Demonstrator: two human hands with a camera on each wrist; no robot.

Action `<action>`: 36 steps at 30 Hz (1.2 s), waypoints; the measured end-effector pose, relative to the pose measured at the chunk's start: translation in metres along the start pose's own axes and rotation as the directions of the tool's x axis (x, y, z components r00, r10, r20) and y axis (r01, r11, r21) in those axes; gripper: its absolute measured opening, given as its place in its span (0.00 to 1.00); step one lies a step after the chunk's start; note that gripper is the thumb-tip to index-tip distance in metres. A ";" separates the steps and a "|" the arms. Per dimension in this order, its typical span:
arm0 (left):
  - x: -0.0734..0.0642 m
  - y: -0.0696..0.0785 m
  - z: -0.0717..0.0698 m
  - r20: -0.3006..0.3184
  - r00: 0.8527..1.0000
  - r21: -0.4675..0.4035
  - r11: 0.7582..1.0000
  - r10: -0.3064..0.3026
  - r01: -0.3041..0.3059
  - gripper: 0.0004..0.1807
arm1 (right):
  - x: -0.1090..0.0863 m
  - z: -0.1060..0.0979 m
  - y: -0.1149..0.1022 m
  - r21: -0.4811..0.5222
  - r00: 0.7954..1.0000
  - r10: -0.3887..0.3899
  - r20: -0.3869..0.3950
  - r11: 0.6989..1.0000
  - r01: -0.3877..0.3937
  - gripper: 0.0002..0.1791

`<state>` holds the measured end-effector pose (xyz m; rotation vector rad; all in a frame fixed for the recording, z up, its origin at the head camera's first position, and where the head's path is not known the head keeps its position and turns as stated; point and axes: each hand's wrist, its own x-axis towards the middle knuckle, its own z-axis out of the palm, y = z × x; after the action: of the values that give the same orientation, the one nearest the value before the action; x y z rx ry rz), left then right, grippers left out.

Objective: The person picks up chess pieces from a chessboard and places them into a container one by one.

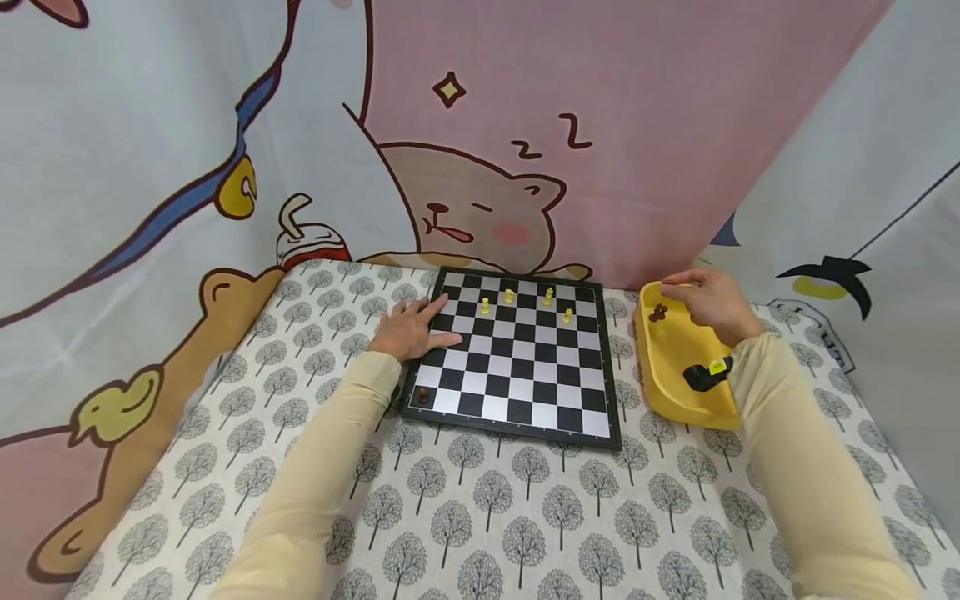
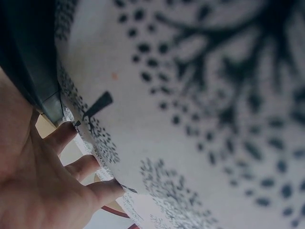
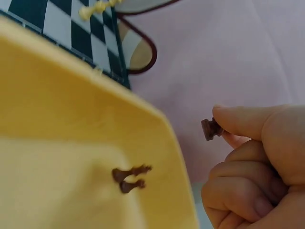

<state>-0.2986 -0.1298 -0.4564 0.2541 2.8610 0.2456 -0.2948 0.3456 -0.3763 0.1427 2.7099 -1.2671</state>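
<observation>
Jutting from the pinching right fingers [image 3: 249, 120]: a brown chess piece [image 3: 208, 130]; left fingers [image 2: 106, 192] spread.

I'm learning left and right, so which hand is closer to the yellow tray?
The right hand. It is at the far end of the yellow tray, pinching a dark chess piece. The left hand is farther off, at the chessboard's left edge.
</observation>
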 end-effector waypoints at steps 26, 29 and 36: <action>0.000 0.001 -0.001 -0.006 1.000 0.023 1.000 0.002 -0.002 0.52 | 0.022 0.003 0.040 -0.024 0.982 0.188 -0.004 0.982 -0.188 0.28; 0.000 0.001 -0.001 -0.002 1.000 0.028 1.000 0.002 -0.002 0.52 | 0.023 0.003 0.042 -0.014 0.981 0.191 0.013 0.981 -0.191 0.28; -0.001 0.001 -0.002 0.002 1.000 0.024 1.000 0.001 -0.001 0.52 | 0.024 0.003 0.045 -0.007 0.982 0.190 0.018 0.982 -0.190 0.28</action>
<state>-0.2984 -0.1290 -0.4545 0.2604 2.8632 0.2118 -0.3118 0.3730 -0.4166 0.3781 2.6104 -1.1998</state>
